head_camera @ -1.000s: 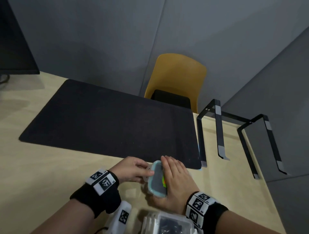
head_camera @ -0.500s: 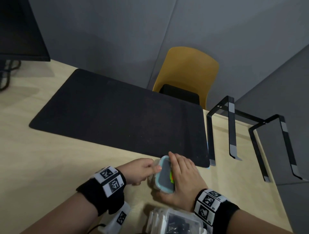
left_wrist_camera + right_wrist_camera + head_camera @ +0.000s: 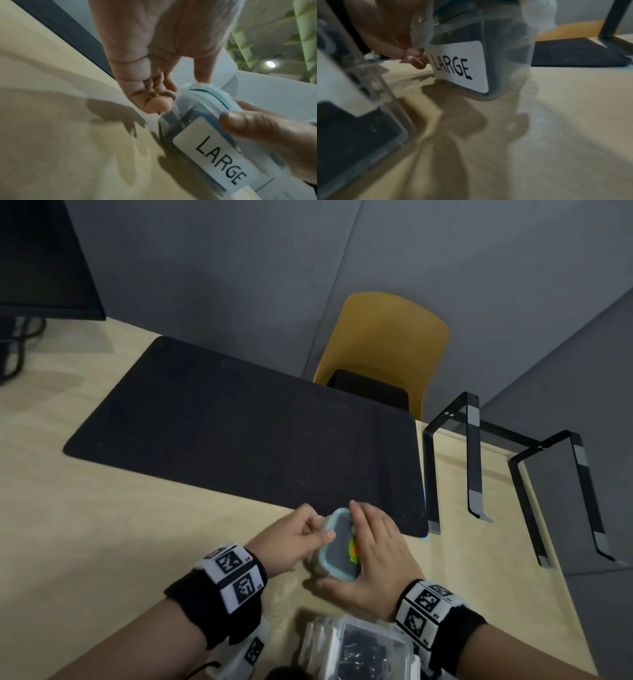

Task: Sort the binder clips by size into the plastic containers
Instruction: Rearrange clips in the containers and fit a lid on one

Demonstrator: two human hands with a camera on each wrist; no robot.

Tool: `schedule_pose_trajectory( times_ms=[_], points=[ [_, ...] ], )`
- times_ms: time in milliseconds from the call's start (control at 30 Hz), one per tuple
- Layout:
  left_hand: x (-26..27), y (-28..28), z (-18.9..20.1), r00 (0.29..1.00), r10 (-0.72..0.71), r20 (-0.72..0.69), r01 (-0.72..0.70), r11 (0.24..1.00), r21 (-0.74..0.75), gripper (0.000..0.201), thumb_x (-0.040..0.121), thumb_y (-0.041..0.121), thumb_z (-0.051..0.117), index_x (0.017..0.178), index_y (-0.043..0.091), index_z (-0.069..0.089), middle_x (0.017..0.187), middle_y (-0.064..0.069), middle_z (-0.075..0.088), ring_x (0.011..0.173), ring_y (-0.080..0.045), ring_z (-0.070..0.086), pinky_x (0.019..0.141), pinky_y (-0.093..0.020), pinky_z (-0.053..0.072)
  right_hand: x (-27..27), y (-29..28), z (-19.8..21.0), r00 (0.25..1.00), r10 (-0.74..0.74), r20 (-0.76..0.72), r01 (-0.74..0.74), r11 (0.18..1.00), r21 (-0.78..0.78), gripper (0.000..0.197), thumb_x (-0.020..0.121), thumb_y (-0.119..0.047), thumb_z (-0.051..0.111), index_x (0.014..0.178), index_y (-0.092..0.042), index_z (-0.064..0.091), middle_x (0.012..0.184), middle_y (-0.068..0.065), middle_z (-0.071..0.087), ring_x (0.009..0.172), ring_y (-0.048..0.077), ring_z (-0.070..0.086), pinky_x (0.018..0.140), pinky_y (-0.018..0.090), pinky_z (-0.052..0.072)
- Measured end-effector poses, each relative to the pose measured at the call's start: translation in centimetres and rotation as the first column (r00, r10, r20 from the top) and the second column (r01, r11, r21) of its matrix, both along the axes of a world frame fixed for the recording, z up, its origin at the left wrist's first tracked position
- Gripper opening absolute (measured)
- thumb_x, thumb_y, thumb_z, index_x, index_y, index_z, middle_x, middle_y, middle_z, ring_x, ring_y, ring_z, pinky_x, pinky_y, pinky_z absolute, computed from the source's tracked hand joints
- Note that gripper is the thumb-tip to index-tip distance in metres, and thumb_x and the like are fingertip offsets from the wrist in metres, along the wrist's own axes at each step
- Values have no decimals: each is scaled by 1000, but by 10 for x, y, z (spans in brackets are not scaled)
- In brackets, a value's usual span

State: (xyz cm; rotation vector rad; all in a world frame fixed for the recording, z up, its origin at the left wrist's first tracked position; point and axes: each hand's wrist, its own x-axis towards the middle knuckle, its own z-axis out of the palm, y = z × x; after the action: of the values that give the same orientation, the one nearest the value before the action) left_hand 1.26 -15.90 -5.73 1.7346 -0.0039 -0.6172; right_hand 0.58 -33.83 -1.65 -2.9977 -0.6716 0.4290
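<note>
A small clear container (image 3: pixel 339 549) with a teal-rimmed lid stands on the wooden table (image 3: pixel 137 542), just in front of the black mat. Its side label reads LARGE (image 3: pixel 221 158) and its contents look dark. My right hand (image 3: pixel 371 544) grips it, with the fingers along the far side of the lid and the thumb (image 3: pixel 248 125) on the near wall. At the container's left end my left hand (image 3: pixel 308 534) pinches the lid edge, thumb on top and curled fingers (image 3: pixel 416 60) on the side flap. In the right wrist view the container (image 3: pixel 471 60) looks slightly tilted.
A second clear container (image 3: pixel 359 648) holding black binder clips stands at the near table edge below my wrists. A black mat (image 3: pixel 257 433) covers the middle of the table. A black metal stand (image 3: pixel 476 460) is at the right, a yellow chair (image 3: pixel 387 347) behind, and a monitor (image 3: pixel 41 258) at the far left.
Both hands stay on the LARGE container at the mat's near corner. The head view has shifted, so everything sits a little further right and higher in the frame.
</note>
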Motion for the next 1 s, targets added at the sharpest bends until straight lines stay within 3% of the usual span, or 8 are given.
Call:
schedule_pose_trajectory(
  times_ms=[133,233,400,600,667,767,900,1000],
  points=[
    [3,-3,0,998,13,65,-17,997,72,33,76,36,73,82,22,44,70,4,52,57,-10,47,54,-28,39,1,-1,1,999,-26,-21,27,999,30,135,47,-98,7,150,-11,1,152,0,17,142,15,12,120,31,7],
    [8,-5,-4,999,53,0,-53,997,48,33,72,31,77,77,20,46,64,4,51,52,-10,46,50,-28,38,2,-2,4,1000,-7,-24,9,999,45,134,47,-98,9,150,-11,1,151,0,18,140,14,15,118,28,5],
    [8,-6,-8,995,87,-58,-86,996,28,35,73,31,78,84,17,48,68,3,51,54,-13,48,47,-28,40,5,-1,2,1000,8,-26,-8,1000,-7,128,55,-89,43,149,-16,-5,148,-3,19,138,16,18,118,33,8],
    [4,-1,-3,997,75,-6,-75,996,-42,41,76,42,71,106,24,50,83,0,56,65,-12,52,56,-25,40,10,-2,12,994,1,-107,6,998,64,123,55,-81,57,147,-31,-6,148,-8,22,135,14,23,110,35,20],
    [5,-2,2,992,124,-40,-127,988,-94,28,87,44,59,103,23,53,82,-2,55,67,-16,50,53,-25,37,11,-4,20,992,-32,-118,46,992,118,119,56,-77,60,147,-33,-2,146,-9,24,133,13,25,108,34,20],
    [7,-3,7,983,173,-56,-178,980,-89,22,98,35,45,97,17,57,78,-1,53,66,-15,47,52,-25,35,14,-16,25,984,-140,-107,160,965,210,113,58,-71,64,147,-35,3,142,-10,27,130,13,30,108,36,25],
    [9,-6,7,995,101,0,-101,994,-33,2,93,24,57,92,23,58,74,-1,51,65,-16,48,52,-29,37,13,-40,23,939,-301,-167,337,901,271,113,57,-73,63,146,-38,3,140,-10,31,126,14,36,109,41,32],
    [11,-10,10,997,43,61,-48,996,76,19,87,15,65,94,29,54,74,1,50,56,-14,49,57,-31,43,6,-55,19,902,-393,-179,430,859,277,113,55,-75,61,146,-37,6,138,-8,35,123,14,38,107,40,34]
  ],
)
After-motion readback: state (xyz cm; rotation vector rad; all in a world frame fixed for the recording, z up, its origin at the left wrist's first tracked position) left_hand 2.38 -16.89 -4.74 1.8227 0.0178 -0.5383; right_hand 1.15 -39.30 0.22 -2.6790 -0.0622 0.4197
